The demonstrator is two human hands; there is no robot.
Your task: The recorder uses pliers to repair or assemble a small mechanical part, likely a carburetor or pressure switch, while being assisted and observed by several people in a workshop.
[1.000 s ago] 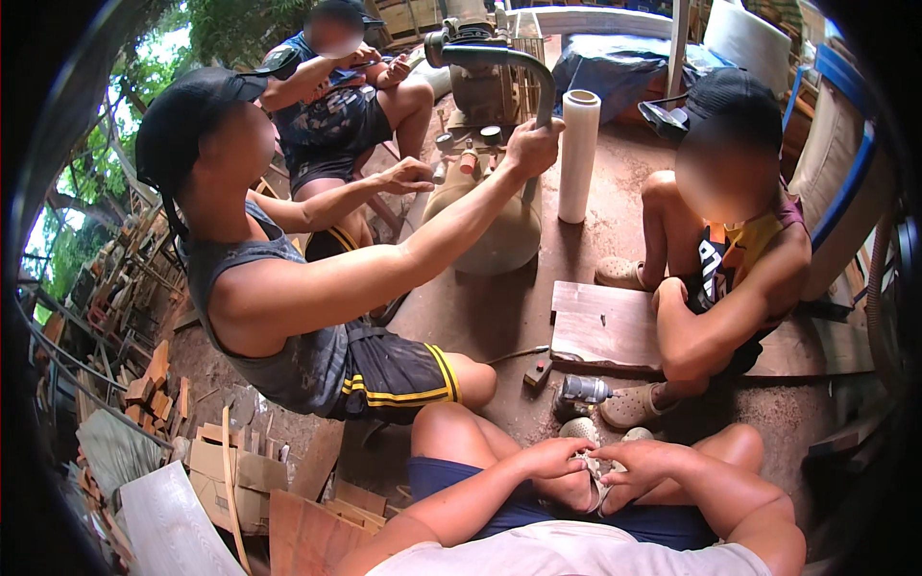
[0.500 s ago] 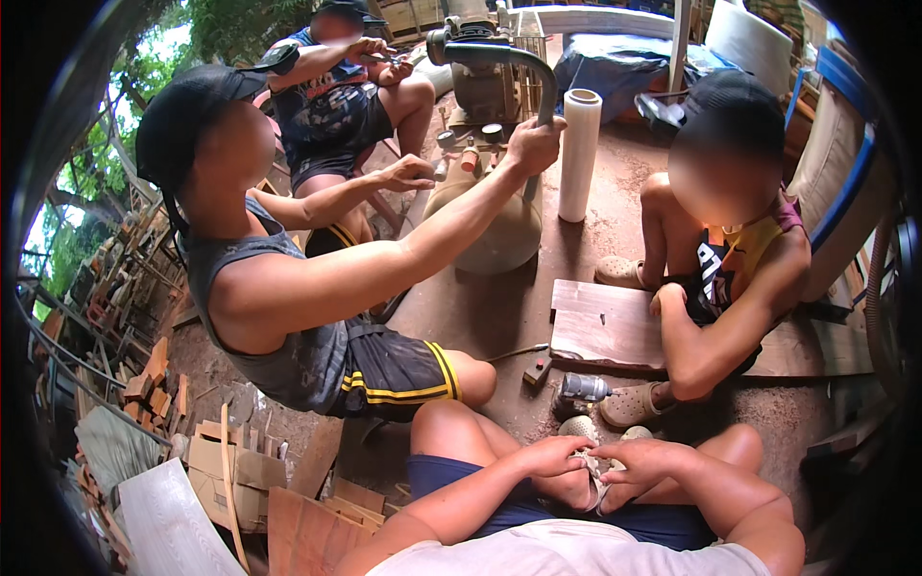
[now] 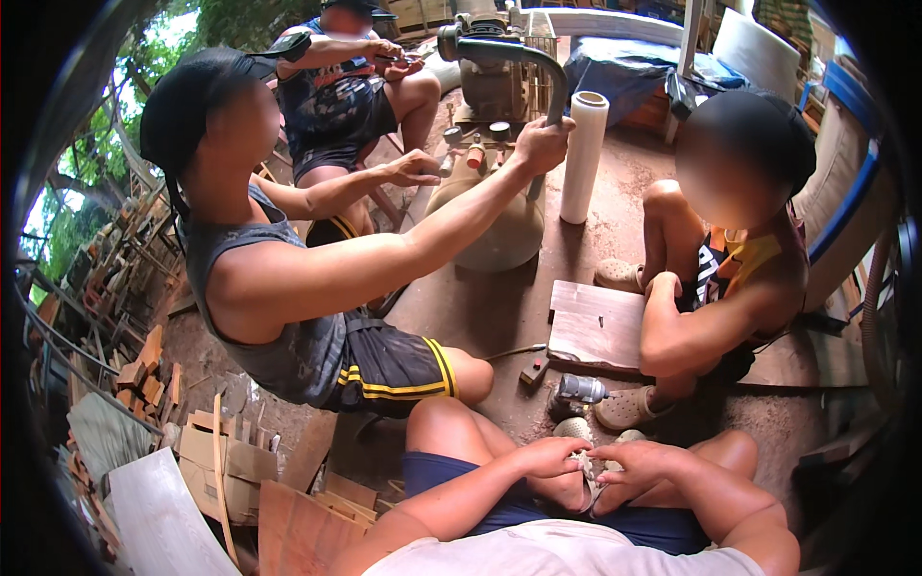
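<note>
My left hand [image 3: 550, 457] and my right hand [image 3: 642, 465] meet over my knees at the bottom of the view. Both pinch a small pale object [image 3: 585, 469] between their fingertips; what it is cannot be told. My forearms come in from the lower edge over dark blue shorts [image 3: 461, 480]. Just beyond my hands a small metal cylinder [image 3: 580, 388] lies on the dirt floor.
A person in a grey vest [image 3: 288, 288] sits at left and grips the curved metal handle [image 3: 523, 62] of a machine above a tan tank [image 3: 495, 221]. A second person [image 3: 346, 86] sits behind, a third [image 3: 730, 278] crouches at right by a wooden board [image 3: 597, 326]. A white film roll [image 3: 584, 154] stands upright. Wood scraps [image 3: 221, 461] pile up lower left.
My hands have stayed together on the small pale object. The person at left keeps a hand on the machine handle; the view has shifted only slightly.
</note>
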